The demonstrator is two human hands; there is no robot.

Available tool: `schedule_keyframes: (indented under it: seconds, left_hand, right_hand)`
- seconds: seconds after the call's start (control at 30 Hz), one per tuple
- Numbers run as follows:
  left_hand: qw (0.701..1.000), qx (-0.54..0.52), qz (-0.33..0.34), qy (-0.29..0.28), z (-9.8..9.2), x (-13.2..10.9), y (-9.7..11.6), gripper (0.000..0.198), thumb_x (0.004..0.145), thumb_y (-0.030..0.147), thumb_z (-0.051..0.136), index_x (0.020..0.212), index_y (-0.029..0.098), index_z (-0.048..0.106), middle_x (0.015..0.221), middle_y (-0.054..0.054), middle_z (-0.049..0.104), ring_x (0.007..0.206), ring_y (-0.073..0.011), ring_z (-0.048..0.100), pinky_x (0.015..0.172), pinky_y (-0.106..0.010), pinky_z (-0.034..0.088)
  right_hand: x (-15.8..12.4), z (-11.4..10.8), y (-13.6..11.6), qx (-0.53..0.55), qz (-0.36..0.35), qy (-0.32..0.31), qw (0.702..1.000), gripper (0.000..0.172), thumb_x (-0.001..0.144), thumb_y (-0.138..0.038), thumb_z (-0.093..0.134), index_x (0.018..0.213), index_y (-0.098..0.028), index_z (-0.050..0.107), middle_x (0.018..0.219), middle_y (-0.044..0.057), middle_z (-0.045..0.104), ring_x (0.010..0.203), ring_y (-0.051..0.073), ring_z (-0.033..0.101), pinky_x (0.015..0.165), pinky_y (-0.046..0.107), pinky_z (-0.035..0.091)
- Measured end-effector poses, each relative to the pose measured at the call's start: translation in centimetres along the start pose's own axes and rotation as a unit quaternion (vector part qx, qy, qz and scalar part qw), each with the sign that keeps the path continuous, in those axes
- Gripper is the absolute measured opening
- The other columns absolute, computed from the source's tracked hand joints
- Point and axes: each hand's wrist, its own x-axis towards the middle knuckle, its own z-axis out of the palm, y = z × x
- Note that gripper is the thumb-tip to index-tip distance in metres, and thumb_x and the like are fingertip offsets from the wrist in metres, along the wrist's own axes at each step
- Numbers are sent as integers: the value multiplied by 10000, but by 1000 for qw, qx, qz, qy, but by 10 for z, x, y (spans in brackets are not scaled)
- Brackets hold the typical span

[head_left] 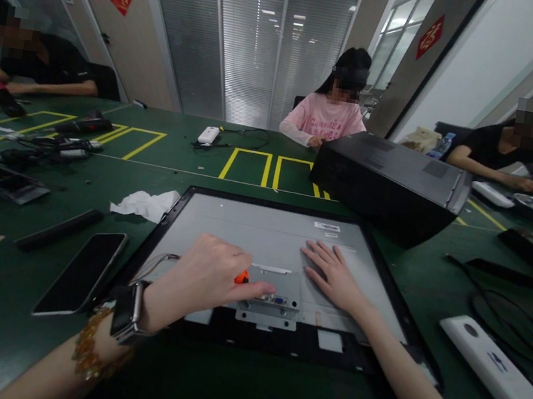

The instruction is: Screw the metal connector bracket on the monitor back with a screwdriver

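Observation:
A monitor panel (pixel 252 224) lies on the table in front of me, its grey metal back up inside a black frame. Near its close edge sits a metal board housing (pixel 291 284) with a blue video port. My left hand (pixel 215 265) is closed over that housing, around what looks like a screwdriver (pixel 242 277); only a bit of its orange handle shows, and its tip is hidden. Flat on the panel's right part rests my right hand (pixel 330 274), fingers spread and holding nothing. Thin wires (pixel 155 264) run out beside my left wrist.
Left of the panel are a phone (pixel 83 271), a black bar (pixel 59 231) and crumpled tissue (pixel 144 204). A large black casing (pixel 391 179) stands behind right. A white device (pixel 496 377) and cables lie right. Several people sit around the table (pixel 176 158).

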Motion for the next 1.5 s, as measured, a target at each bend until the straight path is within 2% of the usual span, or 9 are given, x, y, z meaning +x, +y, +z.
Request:
schedule_keyframes:
  seconds: [0.1, 0.2, 0.3, 0.57, 0.77, 0.93, 1.03, 1.33, 1.5]
  left_hand:
    - [1000, -5, 4, -31, -6, 1, 2, 544, 998, 507, 380, 604, 172, 549, 567, -18, 555, 481, -137, 486, 475, -271, 273]
    - [998, -37, 14, -49, -10, 1, 5, 295, 939, 279, 392, 787, 161, 616, 778, -46, 626, 581, -150, 545, 510, -271, 322]
    - [995, -78, 19, -54, -10, 1, 7, 254, 907, 193, 370, 967, 169, 615, 957, -63, 645, 686, -158, 590, 559, -270, 367]
    - [997, -54, 9, -53, 3, 2, 3, 248, 1031, 305, 356, 1040, 177, 568, 652, 9, 633, 519, -138, 561, 505, -264, 315]
    - [999, -35, -2, -29, 2, 1, 0, 432, 1009, 469, 391, 727, 187, 558, 511, 24, 528, 464, -127, 506, 484, -263, 282]
    - [995, -85, -4, -55, -11, 2, 2, 169, 892, 258, 437, 866, 170, 579, 896, -50, 612, 647, -152, 565, 559, -280, 362]
    - [991, -119, 8, -59, -12, 1, 2, 229, 844, 186, 420, 1014, 171, 574, 1128, -82, 543, 680, -147, 547, 604, -298, 405]
    - [994, -88, -5, -65, 1, 2, 8, 141, 918, 148, 373, 969, 156, 505, 953, -65, 546, 632, -150, 509, 554, -298, 376]
    - [996, -69, -1, -48, 6, 2, 4, 164, 1000, 218, 381, 1100, 146, 489, 1014, -80, 583, 678, -160, 584, 550, -291, 372]
  right_hand:
    - [0, 0, 0, 1, 1, -1, 1000, 486, 1005, -448, 371, 1456, -280, 440, 1537, 66, 411, 1436, 290, 305, 1150, 587, 212]
    - [0, 2, 1, -1, 0, 1, 1000, 486, 1008, -448, 365, 1457, -277, 436, 1537, 65, 411, 1438, 288, 302, 1151, 589, 207]
    - [0, 3, 2, -3, -3, 2, 1000, 487, 1010, -450, 364, 1457, -270, 437, 1536, 66, 413, 1437, 287, 303, 1152, 588, 205]
    - [-1, 2, 2, 9, -5, 9, 1000, 485, 1007, -446, 370, 1458, -282, 438, 1537, 68, 411, 1439, 288, 300, 1149, 595, 206]
    - [-1, 5, 4, 7, -6, 10, 1000, 488, 1001, -448, 380, 1464, -301, 427, 1539, 58, 408, 1439, 288, 300, 1148, 597, 208]
    - [0, 2, 2, 5, 0, 2, 1000, 492, 1004, -453, 373, 1465, -289, 427, 1540, 59, 407, 1441, 283, 296, 1150, 591, 209]
    - [0, 1, 1, 6, -1, 0, 1000, 486, 1008, -451, 368, 1457, -280, 439, 1539, 63, 408, 1441, 285, 295, 1150, 594, 205]
    - [0, 3, 3, 13, -3, 9, 1000, 483, 1003, -450, 384, 1460, -301, 434, 1535, 63, 414, 1437, 292, 304, 1144, 604, 211]
    - [0, 3, 2, 14, -4, 8, 1000, 487, 1007, -453, 372, 1462, -291, 429, 1538, 61, 409, 1439, 289, 301, 1146, 603, 207]
